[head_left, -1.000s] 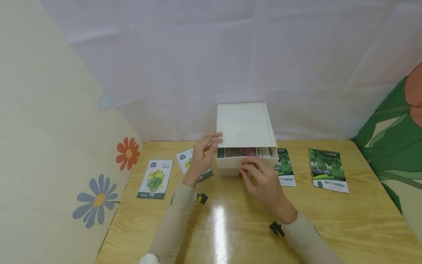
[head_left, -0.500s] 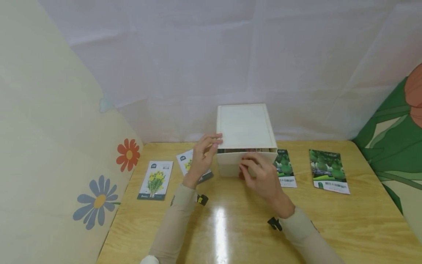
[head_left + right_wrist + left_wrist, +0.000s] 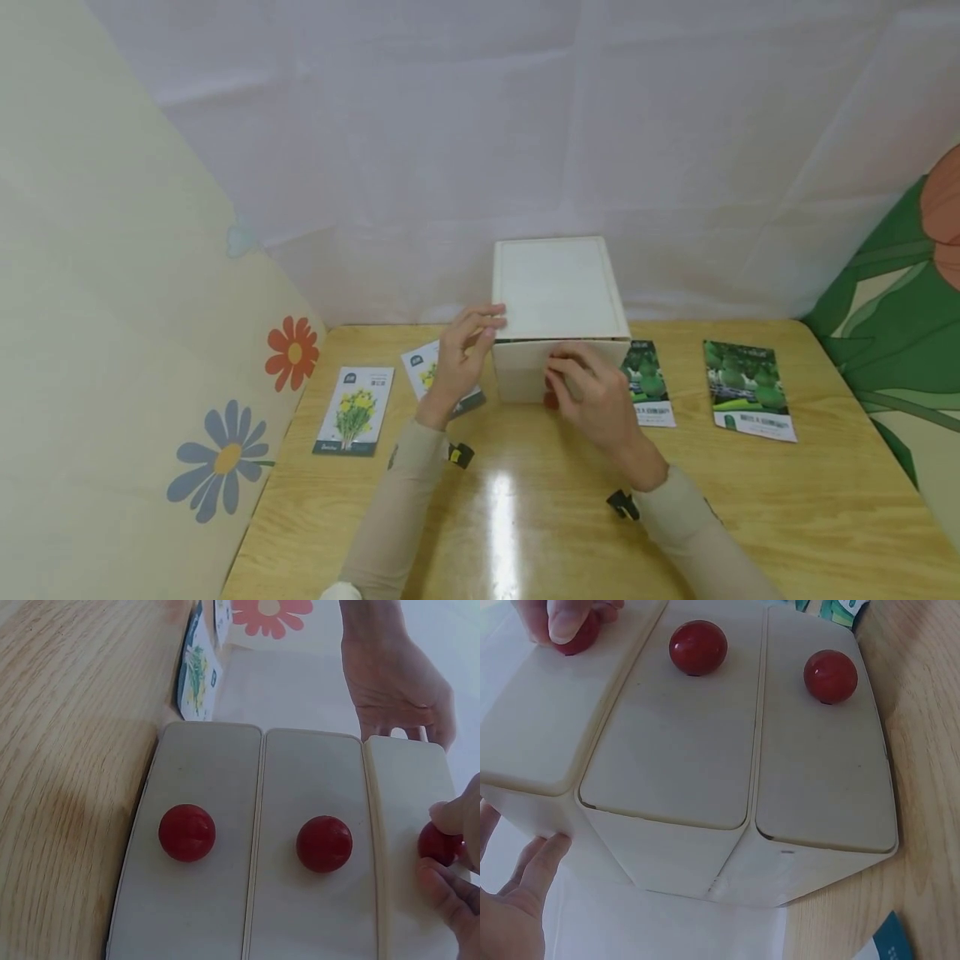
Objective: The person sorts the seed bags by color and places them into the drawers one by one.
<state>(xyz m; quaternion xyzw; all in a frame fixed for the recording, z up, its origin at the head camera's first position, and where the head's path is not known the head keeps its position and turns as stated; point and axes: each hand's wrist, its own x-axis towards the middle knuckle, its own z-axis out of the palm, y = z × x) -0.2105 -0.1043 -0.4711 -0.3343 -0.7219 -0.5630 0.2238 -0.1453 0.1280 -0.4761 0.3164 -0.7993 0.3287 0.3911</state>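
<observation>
Cabinet (image 3: pixel 558 287) on counter (image 3: pixel 750 517) between printed packets (image 3: pixel 354 411), top drawer (image 3: pixel 547 727) slightly ajar; my right hand (image 3: pixel 600 417) pinches its red knob (image 3: pixel 581 639), my left hand (image 3: pixel 461 358), fingers loosely extended, touches cabinet's left side.

Drawer unit (image 3: pixel 558 287) stands at the table (image 3: pixel 555 525)'s rear edge — inner left packet (image 3: pixel 422 363) and inner right packet (image 3: pixel 651 382) beside it, outer left packet (image 3: pixel 354 410) and outer right packet (image 3: pixel 748 390) towards the rear corners.

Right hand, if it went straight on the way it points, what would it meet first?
Likely the top drawer's front, just behind the red knob that the right hand pinches, though the gap is hard to judge.
</observation>
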